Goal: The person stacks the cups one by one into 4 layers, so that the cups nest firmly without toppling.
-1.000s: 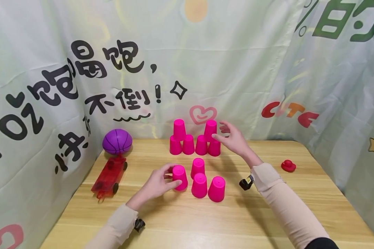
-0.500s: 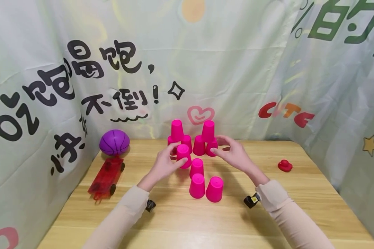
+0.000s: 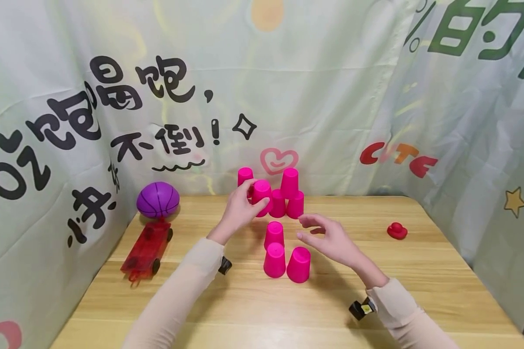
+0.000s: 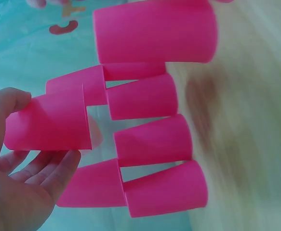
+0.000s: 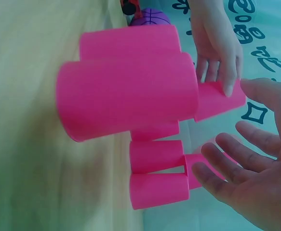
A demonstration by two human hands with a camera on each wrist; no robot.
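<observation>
My left hand [image 3: 241, 209] pinches a pink cup [image 3: 262, 198] between thumb and fingers, mouth down, clear of the table. In the left wrist view the held cup [image 4: 48, 121] is level with the upper cups of two small stacks. Each stack has one cup on two; the right stack's top cup [image 3: 290, 183] shows fully, while the left stack's top cup [image 3: 245, 177] is partly covered by my hand. My right hand [image 3: 334, 241] hovers to the right with fingers spread, holding nothing. Nearer stand three upside-down cups: a rear one [image 3: 274, 234] and two front ones [image 3: 274, 261].
On the wooden table [image 3: 244, 315], a purple ball [image 3: 158, 199] and a red toy car [image 3: 147, 249] lie at the left. A small red hat-shaped thing [image 3: 397, 230] sits at the right. Printed cloth [image 3: 323, 97] hangs behind and beside the table.
My left hand has picked up the left front cup and carried it up and away toward the stacks. My right hand has drawn back from the right stack toward me.
</observation>
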